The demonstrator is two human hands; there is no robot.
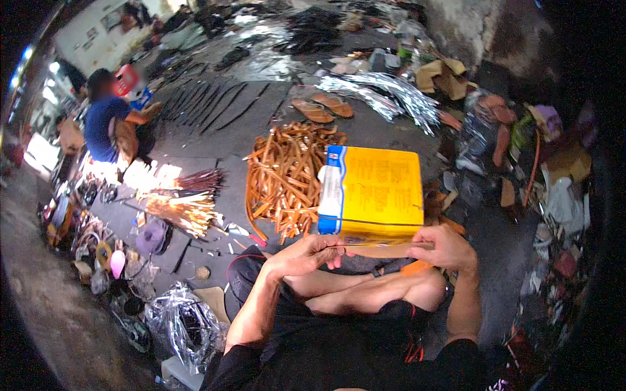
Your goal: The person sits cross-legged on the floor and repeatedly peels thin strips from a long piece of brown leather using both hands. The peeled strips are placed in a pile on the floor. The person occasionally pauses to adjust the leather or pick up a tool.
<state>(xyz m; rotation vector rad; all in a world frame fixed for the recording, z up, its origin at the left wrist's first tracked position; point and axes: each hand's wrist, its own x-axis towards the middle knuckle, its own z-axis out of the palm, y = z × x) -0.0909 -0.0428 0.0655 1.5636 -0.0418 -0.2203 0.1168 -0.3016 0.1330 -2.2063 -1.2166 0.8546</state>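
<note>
Between my two hands stretches a flat tan-brown strip (381, 251), level across my lap. My left hand (306, 255) pinches its left end, and my right hand (447, 247) is closed on its right end. Just beyond the strip stands a yellow box (377, 189) with a blue and white side and a dark band around its near part. A heap of glossy brown straps (287, 179) lies against the box's left side. The near face of the box is partly hidden by the strip and my hands.
Brown sandals (323, 108) and silvery strips (391, 98) lie beyond the heap. Bundled strips (182, 205) and a crumpled clear bag (186, 322) are on my left. A person in blue (107, 127) sits at far left by dark strips (208, 104). Scraps litter the right.
</note>
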